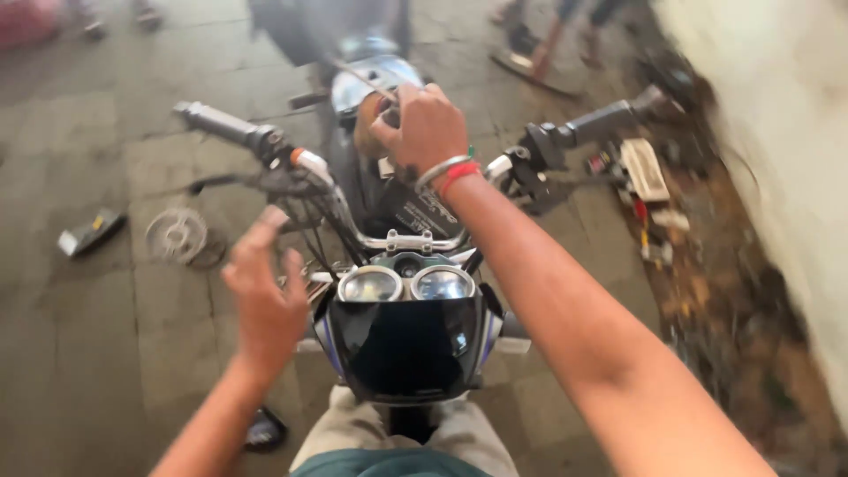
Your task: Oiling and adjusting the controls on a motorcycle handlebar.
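Item: motorcycle point(408, 340), seen from the front, standing on a paved floor point(106, 291) between the person's legs.

Front fairing: dark tinted visor point(408, 349), glossy, lowest in view. Above it, two round chrome-rimmed gauges point(406, 283) side by side.

Handlebar point(415, 240): chrome, runs across the middle of the view. One black rubber hand-piece point(216, 124) at the picture's left end, another point(601, 119) at the picture's right end, each with a lever and switch housing next to it. Cables drop from the picture-left switch housing toward the gauges.

Fuel tank point(375, 75): chrome and silver, beyond the handlebar, partly blurred.

Right hand point(424, 124): reaches over the handlebar to the tank area. Grip pressed together around a thin rod-like tool point(362, 78) that points away from the person; what the tool's tip meets cannot be told. Metal bangle and red thread point(450, 172) on the wrist.

Left hand point(265, 291): raised beside the picture-left gauge, blurred. Grip spread, fingers loose, holding nothing, touching nothing.

Surroundings: round metal disc-shaped part point(177, 235) on the floor at picture left; small dark flat object point(90, 231) just beside it; scattered small parts and debris point(654, 203) along a pale wall point(777, 159) at picture right. Other people's feet point(548, 44) at the top edge, well apart.
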